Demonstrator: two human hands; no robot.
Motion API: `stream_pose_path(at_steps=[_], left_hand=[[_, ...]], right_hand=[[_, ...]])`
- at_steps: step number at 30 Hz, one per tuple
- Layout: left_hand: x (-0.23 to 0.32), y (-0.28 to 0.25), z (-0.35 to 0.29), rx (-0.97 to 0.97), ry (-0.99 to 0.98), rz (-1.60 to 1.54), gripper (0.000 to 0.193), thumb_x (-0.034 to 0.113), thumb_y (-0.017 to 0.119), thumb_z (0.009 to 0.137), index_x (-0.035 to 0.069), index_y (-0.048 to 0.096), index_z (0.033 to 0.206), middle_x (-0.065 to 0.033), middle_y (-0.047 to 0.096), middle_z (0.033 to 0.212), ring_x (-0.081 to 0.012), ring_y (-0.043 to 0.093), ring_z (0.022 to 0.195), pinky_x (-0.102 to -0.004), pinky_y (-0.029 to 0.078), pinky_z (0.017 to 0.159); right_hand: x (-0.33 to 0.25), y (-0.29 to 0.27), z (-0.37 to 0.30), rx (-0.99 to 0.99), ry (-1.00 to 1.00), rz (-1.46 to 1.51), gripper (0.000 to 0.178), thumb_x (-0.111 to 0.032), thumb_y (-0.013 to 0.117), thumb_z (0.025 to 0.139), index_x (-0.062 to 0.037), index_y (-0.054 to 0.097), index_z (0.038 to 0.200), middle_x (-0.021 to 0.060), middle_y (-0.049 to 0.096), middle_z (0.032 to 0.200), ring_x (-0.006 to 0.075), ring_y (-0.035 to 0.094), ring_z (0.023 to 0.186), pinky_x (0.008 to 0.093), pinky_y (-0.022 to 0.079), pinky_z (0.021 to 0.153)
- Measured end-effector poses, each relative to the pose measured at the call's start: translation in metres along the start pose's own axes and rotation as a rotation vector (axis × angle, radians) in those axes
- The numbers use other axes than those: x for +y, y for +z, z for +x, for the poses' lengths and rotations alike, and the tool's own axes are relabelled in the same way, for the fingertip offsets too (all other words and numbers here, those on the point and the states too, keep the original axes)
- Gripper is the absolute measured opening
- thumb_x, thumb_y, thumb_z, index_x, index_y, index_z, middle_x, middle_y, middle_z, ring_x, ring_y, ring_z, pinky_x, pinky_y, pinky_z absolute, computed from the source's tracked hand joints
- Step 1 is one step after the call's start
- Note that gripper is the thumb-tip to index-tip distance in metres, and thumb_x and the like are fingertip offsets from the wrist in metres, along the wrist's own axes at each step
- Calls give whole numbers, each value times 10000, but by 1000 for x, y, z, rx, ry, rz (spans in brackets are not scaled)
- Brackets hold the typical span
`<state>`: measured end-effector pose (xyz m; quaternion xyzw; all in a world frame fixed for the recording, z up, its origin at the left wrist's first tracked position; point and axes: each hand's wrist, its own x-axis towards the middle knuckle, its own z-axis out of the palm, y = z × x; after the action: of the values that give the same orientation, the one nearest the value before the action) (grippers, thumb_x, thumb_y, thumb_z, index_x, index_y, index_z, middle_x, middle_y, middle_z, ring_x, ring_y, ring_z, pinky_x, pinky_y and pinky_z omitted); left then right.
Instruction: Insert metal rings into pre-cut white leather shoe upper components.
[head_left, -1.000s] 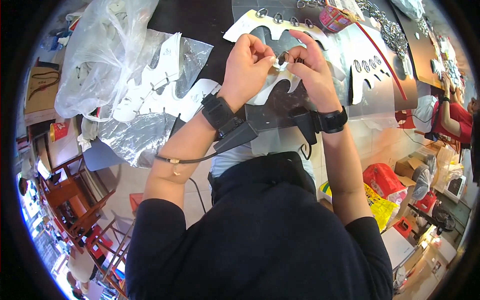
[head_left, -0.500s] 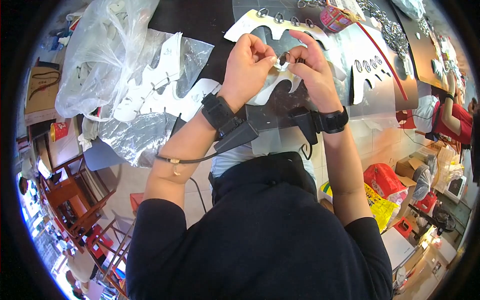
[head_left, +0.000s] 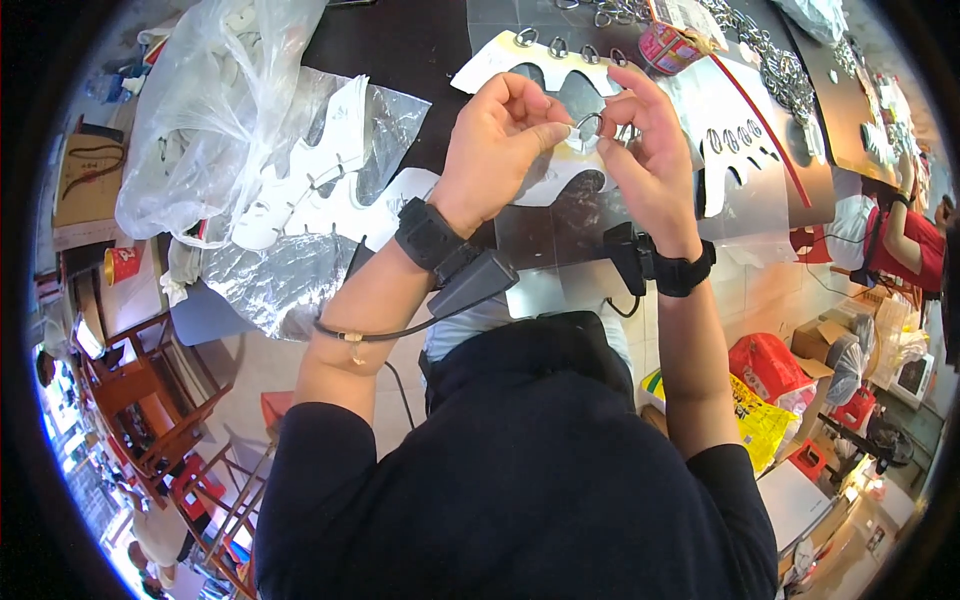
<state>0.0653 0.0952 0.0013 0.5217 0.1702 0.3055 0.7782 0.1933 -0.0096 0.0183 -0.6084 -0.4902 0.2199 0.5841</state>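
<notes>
Dark table (head_left: 400, 40), left hand (head_left: 503, 145) pinching a white cut-out piece (head_left: 542, 187), right hand (head_left: 652, 160) by a metal ring (head_left: 590, 115), its grip hard to tell.

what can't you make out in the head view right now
Head view:
- part of the white cut-out piece: hidden behind the left hand
- whether the right hand grips the metal ring: too small to tell
- plastic bag: contents hazy through creases, top cut off by upper edge

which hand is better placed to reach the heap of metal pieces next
Probably the right hand: it is nearer the heap of metal pieces at upper right, while the left hand, by a white cutout, is farther away.
</notes>
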Motion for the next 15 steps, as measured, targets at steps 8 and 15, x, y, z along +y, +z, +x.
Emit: stream_pose_path(at_steps=[8, 15], left_hand=[[-1, -4, 1, -152, -87, -61, 243, -71, 579, 773, 35, 486, 970, -57, 571, 921, -107, 547, 872, -230, 445, 806], [-1, -2, -1, -155, -155, -103, 260, -44, 603, 764, 35, 498, 988, -38, 555, 928, -95, 533, 849, -226, 441, 792]], right_hand=[[3, -7, 0, -39, -104, -91, 529, 50, 494, 677, -52, 435, 1194, -13, 496, 742, 65, 470, 684, 184, 386, 621], [0, -8, -3, -34, -52, -124, 513, 54, 486, 658, -52, 459, 1160, 5, 499, 712, 100, 495, 710, 225, 404, 680]])
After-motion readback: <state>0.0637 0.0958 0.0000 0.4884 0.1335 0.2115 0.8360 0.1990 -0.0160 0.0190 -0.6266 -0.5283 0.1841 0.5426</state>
